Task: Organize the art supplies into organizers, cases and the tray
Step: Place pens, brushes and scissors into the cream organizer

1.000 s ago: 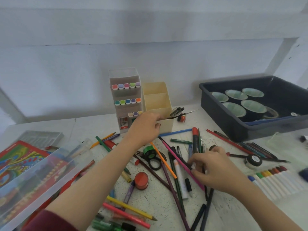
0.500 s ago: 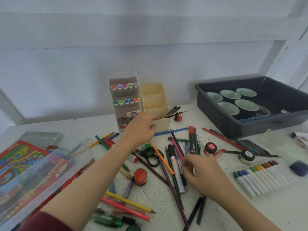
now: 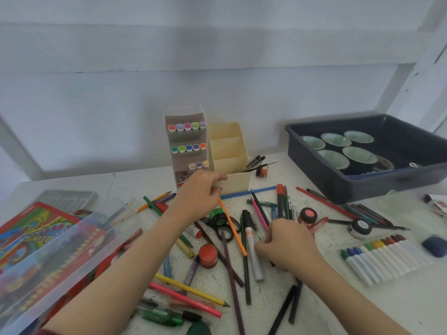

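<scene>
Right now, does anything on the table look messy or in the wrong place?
Yes. Loose pens and pencils lie criss-crossed all over the table, some on top of each other, while the cream organizer is nearly empty: only a few dark pens lean out of its front slot. Nothing looks spilled or broken.

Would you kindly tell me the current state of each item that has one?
Cream organizer: upright, black pens in front compartment.
Marker stand: upright, partly filled.
Dark tray: holding cups.
Left hand: gripping organizer's front wall.
Right hand: gripping loose pens.
</scene>
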